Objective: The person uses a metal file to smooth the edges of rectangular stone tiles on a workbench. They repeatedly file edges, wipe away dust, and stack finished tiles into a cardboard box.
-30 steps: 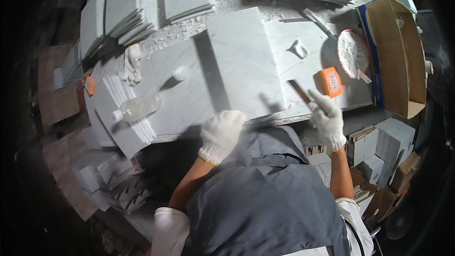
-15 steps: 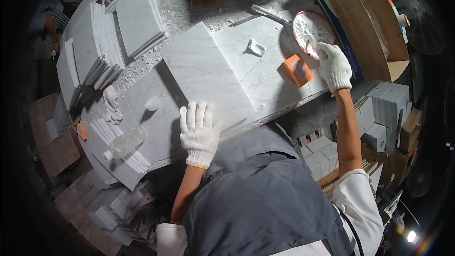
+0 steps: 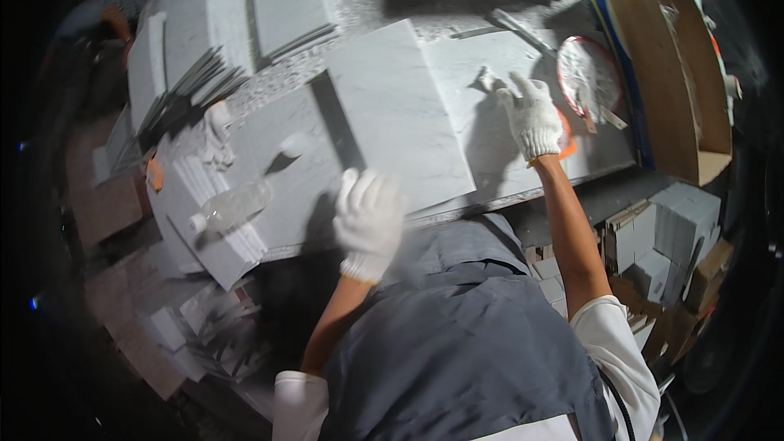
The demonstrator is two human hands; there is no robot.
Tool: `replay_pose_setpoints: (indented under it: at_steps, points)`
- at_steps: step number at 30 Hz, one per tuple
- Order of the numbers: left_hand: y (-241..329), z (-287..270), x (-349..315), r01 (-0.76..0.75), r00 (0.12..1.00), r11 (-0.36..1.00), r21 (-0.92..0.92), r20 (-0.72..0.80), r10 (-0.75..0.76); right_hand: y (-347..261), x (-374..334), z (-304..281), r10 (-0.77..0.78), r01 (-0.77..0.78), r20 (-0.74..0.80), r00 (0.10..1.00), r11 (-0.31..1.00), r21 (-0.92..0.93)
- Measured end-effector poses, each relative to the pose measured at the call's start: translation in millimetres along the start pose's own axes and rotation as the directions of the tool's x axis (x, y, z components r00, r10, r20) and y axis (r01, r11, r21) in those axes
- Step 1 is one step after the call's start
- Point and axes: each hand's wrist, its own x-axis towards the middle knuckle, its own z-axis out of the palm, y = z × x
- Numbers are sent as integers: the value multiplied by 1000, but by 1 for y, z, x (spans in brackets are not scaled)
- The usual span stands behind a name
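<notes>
Head view: looking down at a worker's two gloved hands over a grey stone bench.
Left hand [image 3: 369, 219]: it is wearing a white glove and is lying flat on the near edge of the big white tile [image 3: 398, 118]. The fingers are lying straight and close together, holding nothing.
Right hand [image 3: 532, 117]: it is wearing a white glove too and is reaching out over the grey slab [image 3: 490, 82]. The fingers are spreading open, holding nothing. It is hovering just beside a small white lump [image 3: 487, 80] on the slab.
Big white tile: it is lying flat in the middle of the bench, between the two hands, tilting a bit to one side.
Orange thing [image 3: 565, 140]: it is peeking out from under the right hand's wrist. I cannot tell what it is.
Round dish [image 3: 590, 75]: it is sitting to the right of the right hand. It is red at the rim and full of white paste.
Cardboard box [image 3: 684, 73]: it is standing open at the far right, brown, with a blue strip along its left side.
Clear bottle [image 3: 231, 207]: it is lying on its side at the left, on a lower slab.
Grey blocks [image 3: 674, 233]: they are sitting in a pile below the bench on the right, beside brown cardboard bits.
Tile stacks [image 3: 286, 0]: they are leaning in rows at the top left.
</notes>
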Motion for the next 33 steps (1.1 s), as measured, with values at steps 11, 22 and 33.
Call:
replay_pose_setpoints:
  at_steps: [11, 22, 33]
  points:
    - [-33, -4, -10, 84, 993, 996, 37, -85, -80, -12, 20, 14, 5, -4, 26, 1000, 1000, -31]
    - [-35, 24, -36, -134, 984, 986, -95, -131, 121, -112, -88, -2, -409, 125, 298, 862, 742, 659]
    - [-43, 24, -62, -272, 961, 961, 48, 66, 269, -159, -111, 15, -323, 435, 661, 677, 901, -5]
